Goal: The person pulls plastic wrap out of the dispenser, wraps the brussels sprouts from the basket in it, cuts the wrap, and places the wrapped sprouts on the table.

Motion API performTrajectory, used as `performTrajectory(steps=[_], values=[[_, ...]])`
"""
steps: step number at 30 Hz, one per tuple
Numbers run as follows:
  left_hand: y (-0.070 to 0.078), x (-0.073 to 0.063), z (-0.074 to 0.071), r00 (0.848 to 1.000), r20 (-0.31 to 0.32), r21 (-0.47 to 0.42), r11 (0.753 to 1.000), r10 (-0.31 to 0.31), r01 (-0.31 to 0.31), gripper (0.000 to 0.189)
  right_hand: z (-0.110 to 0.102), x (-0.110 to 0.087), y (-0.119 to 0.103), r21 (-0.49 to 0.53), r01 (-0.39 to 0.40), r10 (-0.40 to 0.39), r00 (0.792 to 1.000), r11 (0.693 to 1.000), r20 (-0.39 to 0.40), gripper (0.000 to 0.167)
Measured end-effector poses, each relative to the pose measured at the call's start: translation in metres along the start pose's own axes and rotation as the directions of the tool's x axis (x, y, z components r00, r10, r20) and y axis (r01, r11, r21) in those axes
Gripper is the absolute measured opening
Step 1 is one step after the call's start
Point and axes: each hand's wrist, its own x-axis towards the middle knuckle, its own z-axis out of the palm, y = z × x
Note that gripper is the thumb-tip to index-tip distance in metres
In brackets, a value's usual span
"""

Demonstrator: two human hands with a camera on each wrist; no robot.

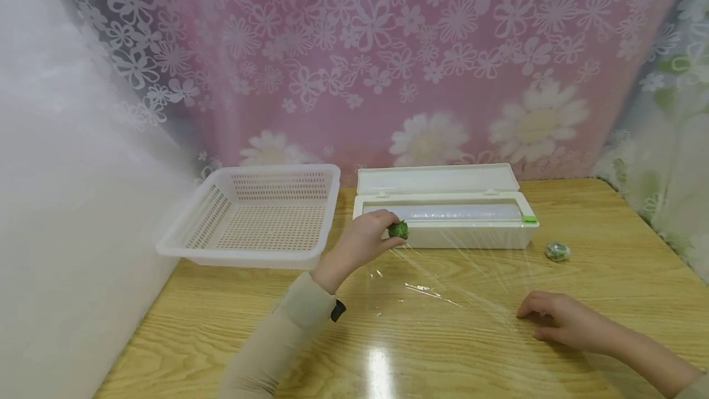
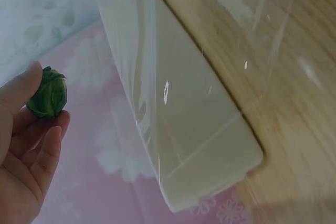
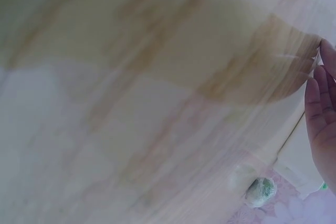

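Note:
In the head view my left hand (image 1: 365,236) pinches a green Brussels sprout (image 1: 398,230) in front of the cling film box (image 1: 465,236). The left wrist view shows the sprout (image 2: 48,94) between thumb and fingertips. A clear sheet of cling film (image 1: 437,291) stretches from the box toward the front right, over the table. At its right edge my right hand (image 1: 570,322) pinches the film; in the right wrist view the film (image 3: 294,69) gathers into creases at the fingertips. To the right of the box lies a film-wrapped sprout (image 1: 557,252).
A white plastic basket (image 1: 244,256) with slotted walls stands left of the box. The box lid (image 1: 437,179) is tipped back, showing the film roll (image 1: 443,212) and a green slider (image 1: 529,219). A floral curtain (image 1: 354,79) hangs behind the wooden table (image 1: 221,319).

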Motion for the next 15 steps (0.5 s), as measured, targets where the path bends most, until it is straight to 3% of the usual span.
performTrajectory(steps=[4, 8, 11, 15], values=[[0.017, 0.004, 0.014, 0.994, 0.099, 0.006, 0.998, 0.054, -0.055, 0.03, 0.0, 0.001, 0.0, -0.001, -0.004, 0.004, 1.0, 1.0, 0.006, 0.029], [0.032, 0.008, 0.029, 0.978, 0.174, 0.024, 0.992, 0.116, -0.122, 0.031, 0.0, 0.001, 0.0, 0.009, 0.001, -0.001, 1.0, 1.0, 0.004, 0.03], [0.044, 0.01, 0.039, 0.958, 0.248, 0.034, 0.987, 0.145, -0.158, 0.03, 0.001, 0.001, -0.001, 0.015, 0.009, -0.009, 1.0, 1.0, 0.0, 0.031], [0.057, 0.009, 0.052, 0.92, 0.347, 0.041, 0.977, 0.181, -0.207, 0.027, 0.0, 0.001, -0.001, 0.003, 0.018, -0.018, 1.0, 1.0, -0.008, 0.031]])
